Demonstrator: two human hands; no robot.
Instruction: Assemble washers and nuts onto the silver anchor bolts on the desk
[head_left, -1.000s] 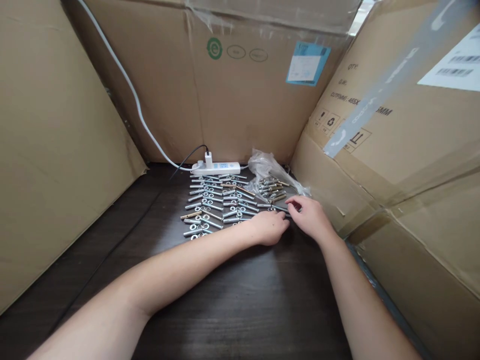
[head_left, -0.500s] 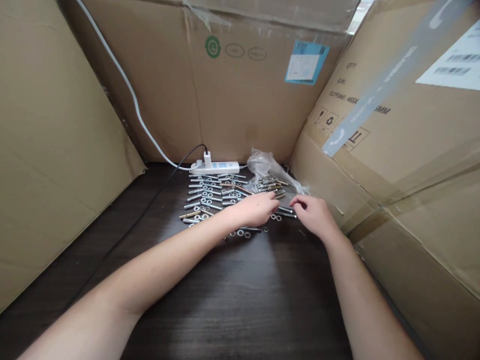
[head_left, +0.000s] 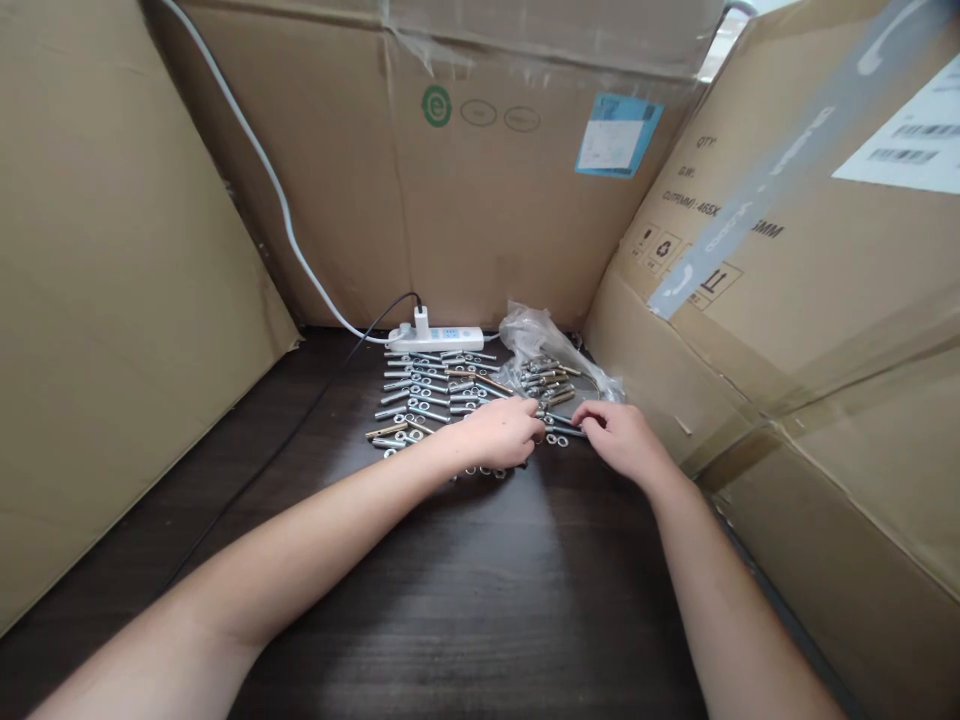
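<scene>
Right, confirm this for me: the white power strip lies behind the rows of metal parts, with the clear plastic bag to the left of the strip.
Not quite: the clear plastic bag is to the right of the white power strip, not the left, as the head view shows. The strip does lie behind the rows of metal parts.

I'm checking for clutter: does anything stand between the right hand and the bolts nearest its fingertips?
Nothing visible does: the right hand has its fingertips at the ends of those bolts. Washers lie on the near side, not between.
</scene>
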